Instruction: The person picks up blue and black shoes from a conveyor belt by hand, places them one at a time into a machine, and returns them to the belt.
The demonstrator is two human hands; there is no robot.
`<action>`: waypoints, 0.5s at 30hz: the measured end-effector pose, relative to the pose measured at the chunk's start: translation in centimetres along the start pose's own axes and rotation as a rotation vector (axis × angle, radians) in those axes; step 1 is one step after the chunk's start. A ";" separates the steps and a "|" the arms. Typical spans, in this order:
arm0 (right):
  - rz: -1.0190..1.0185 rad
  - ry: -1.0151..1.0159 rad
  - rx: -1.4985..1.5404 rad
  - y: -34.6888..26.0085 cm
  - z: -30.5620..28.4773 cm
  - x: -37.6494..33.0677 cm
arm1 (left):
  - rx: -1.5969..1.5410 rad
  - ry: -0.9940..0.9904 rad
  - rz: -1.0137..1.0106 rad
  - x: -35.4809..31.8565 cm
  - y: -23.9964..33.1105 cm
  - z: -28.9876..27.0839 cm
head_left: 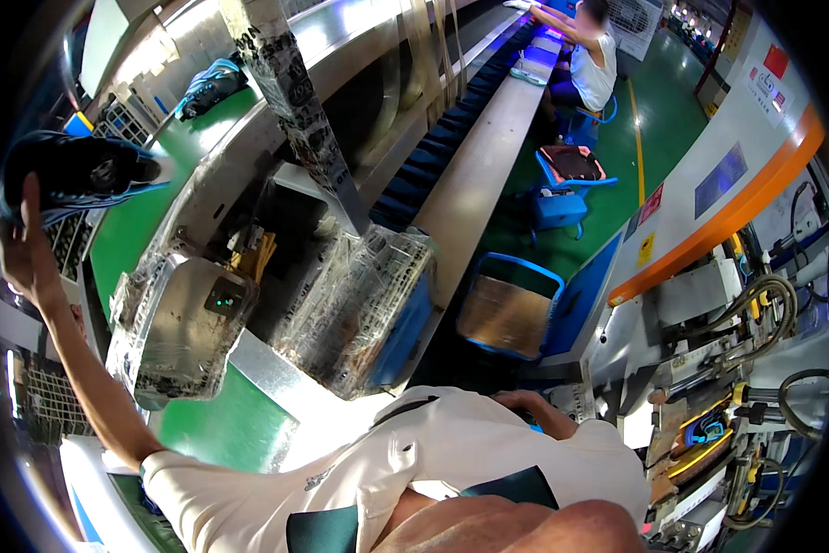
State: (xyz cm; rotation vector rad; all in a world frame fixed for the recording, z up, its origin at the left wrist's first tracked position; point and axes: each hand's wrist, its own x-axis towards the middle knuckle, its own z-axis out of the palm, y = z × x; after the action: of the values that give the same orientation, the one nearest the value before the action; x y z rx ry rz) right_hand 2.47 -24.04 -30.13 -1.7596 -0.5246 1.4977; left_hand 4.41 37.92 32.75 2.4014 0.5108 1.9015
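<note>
My left arm stretches out to the far left. My left hand point(27, 253) is closed around the near side of a black shoe point(87, 175) with blue edging, one finger lying up along it. The shoe is raised beside the green conveyor belt point(124, 244). My right hand point(525, 402) is low by my torso; its fingers are hidden, and a small blue patch shows beside it that I cannot make out. Another black and blue shoe point(213, 89) rests on the green surface farther back.
A plastic-wrapped machine housing point(188, 323) and a marked metal post point(299, 106) stand ahead. A long bench line point(479, 147) runs back to a seated person point(591, 64). Blue-framed chair point(506, 309) stands right of it. At right, a machine with hoses holds a blue-black shoe point(706, 429).
</note>
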 end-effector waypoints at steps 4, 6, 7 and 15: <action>0.258 -0.059 0.071 4.8 -0.7 3.9 | -0.164 0.178 0.290 -9.0 1.0 -0.6; 0.076 -0.059 -0.037 5.4 -0.8 4.4 | -0.727 -0.009 -0.286 -16.5 3.2 2.1; -0.081 -0.043 -0.059 4.9 -0.9 4.2 | -0.913 -0.081 -0.578 -20.0 4.6 3.6; 0.062 0.317 -0.172 -16.7 -3.1 -4.2 | -1.230 -0.439 -1.595 -34.5 9.1 6.9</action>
State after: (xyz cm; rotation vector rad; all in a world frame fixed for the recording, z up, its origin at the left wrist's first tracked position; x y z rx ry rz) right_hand 7.14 -17.38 -14.60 -2.1153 -0.4490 1.2094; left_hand 6.34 20.94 0.68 0.8263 0.5938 0.5195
